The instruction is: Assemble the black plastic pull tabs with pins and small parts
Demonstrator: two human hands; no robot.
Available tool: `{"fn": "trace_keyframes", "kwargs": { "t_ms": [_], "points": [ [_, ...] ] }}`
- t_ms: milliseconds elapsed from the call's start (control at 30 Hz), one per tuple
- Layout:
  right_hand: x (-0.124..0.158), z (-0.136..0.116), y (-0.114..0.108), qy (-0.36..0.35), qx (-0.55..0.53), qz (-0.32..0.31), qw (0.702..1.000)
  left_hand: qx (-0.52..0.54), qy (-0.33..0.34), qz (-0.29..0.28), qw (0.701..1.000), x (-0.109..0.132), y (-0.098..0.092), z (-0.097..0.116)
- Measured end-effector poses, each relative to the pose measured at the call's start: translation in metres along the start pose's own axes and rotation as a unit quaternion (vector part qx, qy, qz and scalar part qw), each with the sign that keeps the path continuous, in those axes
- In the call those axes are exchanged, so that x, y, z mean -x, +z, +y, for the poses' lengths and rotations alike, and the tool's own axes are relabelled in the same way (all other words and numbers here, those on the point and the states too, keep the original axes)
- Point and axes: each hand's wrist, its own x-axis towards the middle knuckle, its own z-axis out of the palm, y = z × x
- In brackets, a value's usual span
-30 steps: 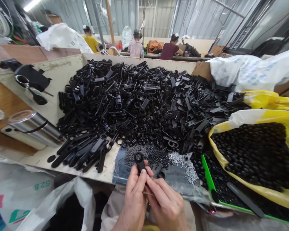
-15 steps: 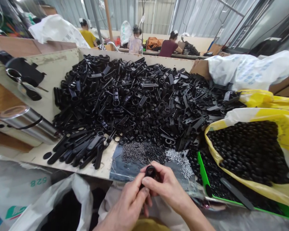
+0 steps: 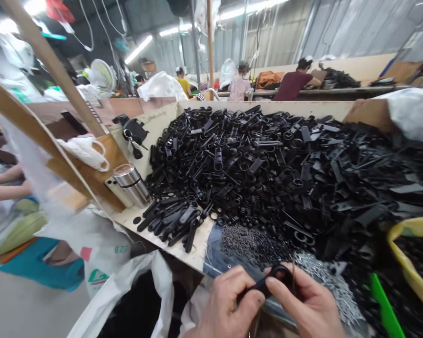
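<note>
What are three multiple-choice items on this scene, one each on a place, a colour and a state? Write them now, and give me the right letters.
1. Where is the stainless steel flask?
A. In the yellow bag
B. On the board, left of the heap of black plastic parts
C. In a hand

2. What colour is the looped plastic part at the hands?
A. Black
B. Green
C. Yellow

3. What state is the looped plastic part in?
A. Lying on the heap
B. Lying in the yellow bag
C. Held up by the left hand and right hand

1: B, since the flask sits at the heap's left edge.
2: A, since the part shows black between the fingers.
3: C, since fingers of both hands grip it above the board.
</note>
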Motion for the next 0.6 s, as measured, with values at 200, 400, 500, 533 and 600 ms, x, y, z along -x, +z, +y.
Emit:
{"fn": "trace_keyframes", "kwargs": {
  "t_ms": [200,400,500,533,600],
  "points": [
    [-0.014,0.001,0.010,-0.085,0.118,-0.080,0.986,-0.335,-0.029,0.179,0.925,-0.014,-0.067,-0.020],
    [-0.031,-0.001,-0.005,-0.182,0.271,-0.059,0.943,-0.473,-0.078,0.274,0.834,-0.048,-0.159,-0.063],
    [-0.059,-0.011,0.008,-0.195,0.318,-0.095,0.923,-0.496,-0.084,0.281,0.817,-0.054,-0.164,-0.075],
    [-0.072,-0.017,0.019,-0.193,0.341,-0.112,0.913,-0.497,-0.083,0.282,0.817,-0.055,-0.162,-0.076],
    [-0.103,-0.033,0.048,-0.174,0.426,-0.142,0.876,-0.491,-0.078,0.284,0.820,-0.056,-0.157,-0.078]
  ]
}}
